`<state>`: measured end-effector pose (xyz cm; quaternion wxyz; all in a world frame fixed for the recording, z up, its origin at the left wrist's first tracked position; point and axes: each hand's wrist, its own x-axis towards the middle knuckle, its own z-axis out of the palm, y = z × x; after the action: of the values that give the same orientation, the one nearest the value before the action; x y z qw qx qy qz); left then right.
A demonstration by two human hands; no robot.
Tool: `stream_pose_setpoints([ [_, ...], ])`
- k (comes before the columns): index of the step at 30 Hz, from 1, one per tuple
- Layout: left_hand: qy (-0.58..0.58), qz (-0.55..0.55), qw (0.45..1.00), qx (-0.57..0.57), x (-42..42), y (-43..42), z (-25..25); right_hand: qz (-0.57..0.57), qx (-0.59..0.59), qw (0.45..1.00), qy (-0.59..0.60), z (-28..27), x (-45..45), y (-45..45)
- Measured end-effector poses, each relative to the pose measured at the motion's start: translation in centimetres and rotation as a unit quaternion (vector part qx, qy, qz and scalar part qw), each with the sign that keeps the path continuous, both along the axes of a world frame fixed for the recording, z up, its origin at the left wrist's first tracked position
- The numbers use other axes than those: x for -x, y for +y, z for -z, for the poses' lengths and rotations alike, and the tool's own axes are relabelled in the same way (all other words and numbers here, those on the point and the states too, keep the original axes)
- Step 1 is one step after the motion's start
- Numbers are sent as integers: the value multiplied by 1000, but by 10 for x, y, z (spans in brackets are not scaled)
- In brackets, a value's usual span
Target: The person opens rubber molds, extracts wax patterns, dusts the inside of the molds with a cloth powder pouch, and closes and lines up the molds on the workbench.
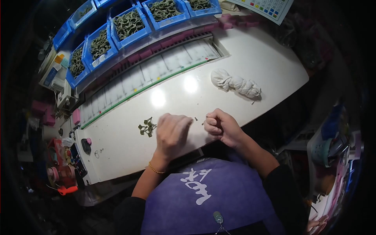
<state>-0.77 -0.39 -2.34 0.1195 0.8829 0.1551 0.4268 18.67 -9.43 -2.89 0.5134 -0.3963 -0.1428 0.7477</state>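
My left hand (171,134) is over the white worktop with its back up. Its fingers are curled and held together, slightly blurred, and whatever they may hold is hidden. My right hand (224,127) is closed in a pinch to the right of it, a little apart. I cannot make out what lies between those fingers. A small dark piece (196,119) lies on the worktop between the two hands. Just left of my left hand sits a small cluster of dark green ring-shaped pieces (147,127).
Blue bins (129,38) full of green rings stand along the back. In front of them runs a marked white panel (145,78) with a green edge strip (147,84). A knotted white cloth bundle (237,84) lies right. A phone (78,160) is at the left edge.
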Motion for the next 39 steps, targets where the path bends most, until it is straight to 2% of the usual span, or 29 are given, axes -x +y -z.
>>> stream_pose_setpoints([
  [1, 12, -47, 999, 13, 8, 5, 3, 24, -13, 996, -81, 1, -1, -1],
  [2, 24, -94, 995, 27, 17, 10, 6, 23, -12, 996, -81, 5, -1, -2],
  [3, 24, -95, 995, 28, 26, 15, 8, 62, -110, 910, -396, 12, 0, -3],
  [4, 40, -159, 981, 100, 35, 19, 10, 94, -195, 715, -664, 15, -1, -3],
  [5, 56, -222, 958, 170, 44, 23, 12, 73, -203, 646, -732, 16, -3, -3],
  [6, 56, -223, 958, 172, 53, 28, 16, 71, -203, 647, -731, 15, -4, -4],
  [8, 102, -314, 924, 191, 68, 33, 24, 54, -185, 647, -738, 13, -6, -3],
  [9, 50, -343, 925, 157, 62, 27, 15, 50, -189, 648, -736, 15, -7, -3],
  [10, 51, -348, 923, 159, 66, 22, 11, 93, -200, 628, -747, 19, -9, -4],
  [11, 30, -342, 934, 96, 72, 14, 11, 135, -209, 607, -755, 24, -10, -6],
  [13, -17, -287, 958, -3, 88, -9, 23, 151, -204, 617, -745, 38, -14, -10],
  [15, -18, -154, 988, 18, 101, -46, 30, 166, -200, 628, -733, 48, -14, -13],
  [17, -3, -78, 988, 133, 109, -82, 43, 114, -215, 524, -816, 54, -9, -13],
  [18, 24, -70, 988, 133, 112, -94, 50, 107, -223, 528, -812, 55, -5, -10],
  [20, 97, -117, 980, 131, 120, -109, 66, 60, -235, 543, -804, 53, 3, -3],
  [21, 96, -125, 979, 130, 124, -115, 72, 57, -241, 544, -802, 52, 8, 1],
  [23, 176, -214, 945, 172, 131, -126, 81, -1, -275, 511, -815, 50, 22, 7],
  [24, 174, -219, 945, 172, 131, -129, 86, -3, -280, 510, -813, 49, 30, 8],
  [30, 108, -210, 949, 210, 131, -138, 99, -55, -413, 549, -724, 47, 84, 8],
  [32, 79, -168, 956, 226, 137, -144, 103, -54, -431, 553, -711, 50, 107, 11],
  [34, 84, -158, 955, 236, 140, -148, 96, -76, -516, 570, -635, 55, 128, 12],
  [37, 80, -145, 957, 240, 147, -150, 93, -160, -623, 562, -520, 65, 150, 0],
  [38, 72, -140, 959, 236, 149, -151, 93, -146, -686, 537, -468, 68, 153, -1],
  [39, 64, -136, 961, 233, 151, -152, 93, -218, -653, 560, -460, 68, 149, -8],
])
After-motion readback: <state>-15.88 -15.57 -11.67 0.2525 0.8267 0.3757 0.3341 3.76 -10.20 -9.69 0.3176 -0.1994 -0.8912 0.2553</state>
